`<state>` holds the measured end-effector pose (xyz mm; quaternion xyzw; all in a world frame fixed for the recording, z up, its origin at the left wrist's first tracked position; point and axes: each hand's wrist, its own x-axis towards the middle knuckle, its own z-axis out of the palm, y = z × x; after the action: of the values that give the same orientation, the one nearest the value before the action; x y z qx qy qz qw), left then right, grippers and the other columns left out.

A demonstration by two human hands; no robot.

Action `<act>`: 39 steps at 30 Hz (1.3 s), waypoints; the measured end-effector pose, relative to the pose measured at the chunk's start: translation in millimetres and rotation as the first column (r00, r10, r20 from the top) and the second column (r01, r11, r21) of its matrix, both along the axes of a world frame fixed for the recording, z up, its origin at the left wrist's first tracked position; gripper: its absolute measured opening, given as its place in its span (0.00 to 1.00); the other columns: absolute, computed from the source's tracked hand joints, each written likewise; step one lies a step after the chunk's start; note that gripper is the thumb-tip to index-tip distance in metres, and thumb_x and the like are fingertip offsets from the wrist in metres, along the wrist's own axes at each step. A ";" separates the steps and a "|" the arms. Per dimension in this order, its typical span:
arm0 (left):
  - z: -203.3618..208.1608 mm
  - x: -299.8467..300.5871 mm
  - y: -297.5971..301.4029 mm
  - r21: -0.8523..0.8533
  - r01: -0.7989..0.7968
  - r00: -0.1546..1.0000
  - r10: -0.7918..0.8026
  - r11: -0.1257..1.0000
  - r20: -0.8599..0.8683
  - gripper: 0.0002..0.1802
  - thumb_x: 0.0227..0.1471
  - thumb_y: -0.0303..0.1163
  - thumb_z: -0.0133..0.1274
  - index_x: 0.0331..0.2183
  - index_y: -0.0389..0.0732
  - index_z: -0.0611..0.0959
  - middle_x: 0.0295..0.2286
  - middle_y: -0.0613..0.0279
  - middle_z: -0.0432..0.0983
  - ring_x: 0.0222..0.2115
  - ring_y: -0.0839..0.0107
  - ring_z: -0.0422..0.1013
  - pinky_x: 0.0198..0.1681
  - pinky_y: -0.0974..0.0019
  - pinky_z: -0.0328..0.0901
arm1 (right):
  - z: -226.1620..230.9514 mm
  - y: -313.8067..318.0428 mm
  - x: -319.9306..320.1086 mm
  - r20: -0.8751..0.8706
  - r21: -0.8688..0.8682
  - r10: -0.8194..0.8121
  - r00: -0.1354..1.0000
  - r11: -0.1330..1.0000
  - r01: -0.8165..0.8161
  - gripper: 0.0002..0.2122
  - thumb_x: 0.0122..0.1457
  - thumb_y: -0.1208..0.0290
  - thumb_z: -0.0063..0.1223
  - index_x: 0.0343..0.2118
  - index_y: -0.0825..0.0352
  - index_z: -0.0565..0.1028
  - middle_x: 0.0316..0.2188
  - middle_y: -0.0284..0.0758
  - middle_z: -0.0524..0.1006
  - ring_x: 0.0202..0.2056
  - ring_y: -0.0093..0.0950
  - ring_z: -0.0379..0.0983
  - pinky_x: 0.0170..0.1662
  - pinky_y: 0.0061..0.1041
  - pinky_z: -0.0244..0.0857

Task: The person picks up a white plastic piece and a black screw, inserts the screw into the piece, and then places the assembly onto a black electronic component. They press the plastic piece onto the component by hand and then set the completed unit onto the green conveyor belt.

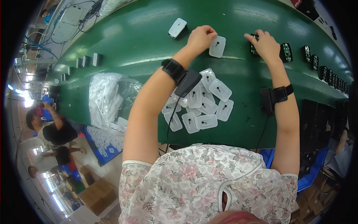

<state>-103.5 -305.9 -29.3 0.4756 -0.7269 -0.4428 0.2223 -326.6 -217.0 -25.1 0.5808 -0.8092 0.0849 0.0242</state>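
My left hand (200, 39) pinches the upper left edge of a translucent white plastic cover (217, 47), rounded-rectangular with a dark keyhole-shaped mark. To the right, my right hand (267, 45) has its thumb and fingers around a small black case (254, 47) with a circuit board inside; the hand partly hides it. A second open black case (286, 52) with a green board stands just right of that hand. Left of my left hand sits a black case with a white cover on top (177, 28). Nearer me lies a loose pile of similar white covers (206, 102).
A clear plastic bag (108, 99) of white parts lies on the green table (145, 48). More black cases (330, 75) line the right side; several white-topped ones (85, 61) stand far left. Thin cables hang from both wrist straps. A blue tray (100, 143) is left, below table level.
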 end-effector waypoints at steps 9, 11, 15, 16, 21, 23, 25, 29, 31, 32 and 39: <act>-14.3 -15.1 1.5 -0.445 0.164 0.951 -0.020 0.880 0.310 0.23 0.45 0.47 0.57 0.35 0.36 0.77 0.30 0.53 0.73 0.34 0.57 0.70 0.37 0.62 0.66 | 5.2 24.8 -5.0 0.901 -0.163 0.079 0.427 0.973 0.165 0.21 0.51 0.67 0.56 0.49 0.66 0.70 0.38 0.36 0.74 0.41 0.27 0.72 0.45 0.25 0.65; -6.7 -12.3 21.8 -0.524 0.231 0.935 -0.037 0.820 0.354 0.28 0.41 0.50 0.59 0.36 0.35 0.75 0.32 0.53 0.70 0.35 0.57 0.69 0.36 0.59 0.66 | 7.0 40.4 -14.4 0.890 -0.224 0.145 0.432 0.965 0.138 0.22 0.51 0.73 0.57 0.50 0.68 0.68 0.41 0.34 0.73 0.42 0.23 0.70 0.48 0.23 0.63; -1.2 2.2 51.5 -0.630 0.369 0.900 -0.092 0.683 0.427 0.35 0.34 0.47 0.64 0.40 0.34 0.70 0.33 0.55 0.68 0.36 0.59 0.66 0.39 0.59 0.64 | 9.7 63.2 -17.8 0.626 -0.229 0.235 0.743 0.967 -0.112 0.19 0.48 0.75 0.56 0.46 0.68 0.69 0.40 0.36 0.72 0.43 0.28 0.70 0.49 0.24 0.61; -2.8 5.0 52.4 -0.649 0.375 0.907 -0.116 0.662 0.405 0.33 0.36 0.43 0.64 0.41 0.35 0.70 0.36 0.55 0.68 0.37 0.59 0.65 0.40 0.59 0.63 | 12.9 65.2 -14.0 0.496 -0.174 0.241 0.834 0.969 -0.176 0.19 0.47 0.76 0.56 0.44 0.69 0.69 0.40 0.36 0.72 0.43 0.30 0.70 0.50 0.25 0.61; -6.4 14.0 43.1 -0.643 0.415 0.910 -0.277 0.644 0.310 0.29 0.38 0.31 0.61 0.44 0.39 0.70 0.37 0.57 0.69 0.41 0.59 0.64 0.42 0.60 0.62 | 17.3 56.9 5.5 0.455 -0.267 0.307 0.836 0.943 -0.200 0.18 0.47 0.80 0.55 0.44 0.68 0.68 0.41 0.37 0.72 0.44 0.32 0.69 0.50 0.27 0.61; -6.6 19.2 41.0 -0.640 0.429 0.902 -0.339 0.638 0.267 0.28 0.41 0.26 0.59 0.47 0.39 0.69 0.38 0.58 0.70 0.41 0.58 0.65 0.43 0.60 0.62 | 20.8 48.3 24.5 0.577 -0.413 0.428 0.695 0.887 -0.204 0.19 0.47 0.82 0.54 0.44 0.68 0.69 0.41 0.38 0.72 0.43 0.33 0.70 0.49 0.26 0.62; -3.6 24.1 41.5 -0.551 0.361 0.926 -0.358 0.752 0.119 0.31 0.42 0.22 0.55 0.51 0.43 0.67 0.43 0.56 0.70 0.45 0.57 0.65 0.48 0.61 0.62 | 19.4 41.8 37.7 0.548 -0.428 0.474 0.689 0.867 -0.256 0.19 0.47 0.83 0.54 0.44 0.68 0.70 0.41 0.38 0.72 0.43 0.32 0.70 0.49 0.25 0.62; 6.5 38.1 46.8 -0.502 0.314 0.941 -0.335 0.806 0.052 0.32 0.44 0.17 0.50 0.53 0.46 0.67 0.49 0.56 0.68 0.49 0.58 0.64 0.52 0.62 0.60 | 16.5 33.2 55.8 0.508 -0.430 0.548 0.665 0.830 -0.356 0.19 0.46 0.82 0.55 0.44 0.67 0.71 0.40 0.37 0.73 0.42 0.33 0.70 0.48 0.26 0.63; 5.5 42.7 45.6 -0.567 0.335 0.923 -0.382 0.752 0.039 0.30 0.42 0.12 0.44 0.50 0.43 0.70 0.50 0.58 0.67 0.51 0.58 0.63 0.51 0.61 0.61 | 15.6 31.0 59.7 0.512 -0.419 0.559 0.652 0.825 -0.379 0.19 0.46 0.82 0.55 0.44 0.66 0.71 0.40 0.37 0.73 0.41 0.33 0.70 0.48 0.26 0.63; 4.5 44.7 45.5 -0.565 0.329 0.926 -0.375 0.756 0.038 0.30 0.42 0.12 0.44 0.50 0.43 0.70 0.50 0.58 0.67 0.51 0.58 0.63 0.51 0.61 0.61 | 16.0 30.2 60.6 0.508 -0.404 0.557 0.657 0.828 -0.389 0.19 0.46 0.81 0.55 0.44 0.66 0.71 0.40 0.37 0.73 0.41 0.33 0.70 0.47 0.27 0.63; -2.5 51.1 41.7 -0.565 0.403 0.907 -0.396 0.720 0.143 0.32 0.43 0.10 0.38 0.50 0.45 0.72 0.50 0.57 0.66 0.52 0.58 0.62 0.54 0.60 0.59 | 12.4 28.4 65.9 0.538 -0.326 0.523 0.661 0.852 -0.409 0.19 0.46 0.80 0.56 0.44 0.66 0.71 0.39 0.37 0.73 0.41 0.34 0.70 0.47 0.27 0.64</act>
<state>-52.4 -264.2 -31.8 0.2190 -0.9133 -0.2331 0.2522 -260.7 -188.6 -12.6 0.7054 -0.5848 0.3417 -0.2088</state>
